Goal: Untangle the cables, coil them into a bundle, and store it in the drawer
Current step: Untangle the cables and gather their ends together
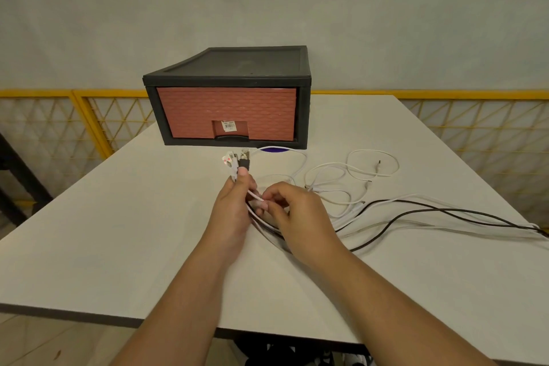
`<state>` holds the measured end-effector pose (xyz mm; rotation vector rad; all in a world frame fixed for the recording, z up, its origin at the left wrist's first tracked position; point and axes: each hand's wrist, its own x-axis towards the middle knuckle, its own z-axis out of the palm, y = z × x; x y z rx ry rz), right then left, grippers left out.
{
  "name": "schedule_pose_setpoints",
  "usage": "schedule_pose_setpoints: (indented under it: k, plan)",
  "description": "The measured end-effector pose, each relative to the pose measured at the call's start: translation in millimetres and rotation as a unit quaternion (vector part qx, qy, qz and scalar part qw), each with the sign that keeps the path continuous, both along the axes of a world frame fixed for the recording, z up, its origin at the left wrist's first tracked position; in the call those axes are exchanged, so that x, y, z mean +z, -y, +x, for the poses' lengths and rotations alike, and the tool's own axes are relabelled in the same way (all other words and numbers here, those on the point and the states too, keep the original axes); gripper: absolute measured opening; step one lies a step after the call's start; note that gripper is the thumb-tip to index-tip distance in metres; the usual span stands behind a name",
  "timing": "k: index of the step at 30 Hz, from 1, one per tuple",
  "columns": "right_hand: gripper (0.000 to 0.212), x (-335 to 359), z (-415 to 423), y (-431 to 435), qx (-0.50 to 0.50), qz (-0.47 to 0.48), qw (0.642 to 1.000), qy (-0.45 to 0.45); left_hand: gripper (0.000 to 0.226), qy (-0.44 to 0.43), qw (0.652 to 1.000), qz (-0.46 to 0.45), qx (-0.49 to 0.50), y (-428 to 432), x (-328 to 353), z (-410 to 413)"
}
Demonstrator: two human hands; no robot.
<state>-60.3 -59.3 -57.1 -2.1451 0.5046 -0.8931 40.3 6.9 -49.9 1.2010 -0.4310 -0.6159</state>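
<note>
Left hand [234, 211]: you gripped the gathered cable plugs [237, 161].
Right hand [292, 211]: you pinched a white cable [256, 195].
Drawer [227, 113]: closed.

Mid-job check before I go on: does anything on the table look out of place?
Nothing damaged. The cables lie loose to the right, and a few trail off the right edge of the table, where they could snag. The drawer is shut.

Dim even light; bowed edges
</note>
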Motion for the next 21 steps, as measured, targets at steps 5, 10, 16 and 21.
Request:
schedule_pose_setpoints:
  k: [5,10,16,21]
  plan:
    - [0.014,-3.5,3.9,17.3,-0.022,-0.123,0.99,-0.058,0.032,-0.05,0.99,-0.125,0.034,-1.4,8.4,-0.8]
    - [0.026,20.8,4.8,50.7,-0.047,-0.221,0.964,-0.143,0.033,-0.047,0.989,-0.124,0.068,-1.4,9.2,2.2]
    - [0.016,63.0,-2.5,87.8,-0.079,-0.214,0.955,-0.191,0.035,-0.025,0.992,-0.106,0.07,-1.0,7.9,2.6]
    - [0.017,80.8,6.7,86.1,-0.071,-0.25,0.943,-0.207,0.036,-0.018,0.992,-0.098,0.081,-1.4,7.4,4.0]
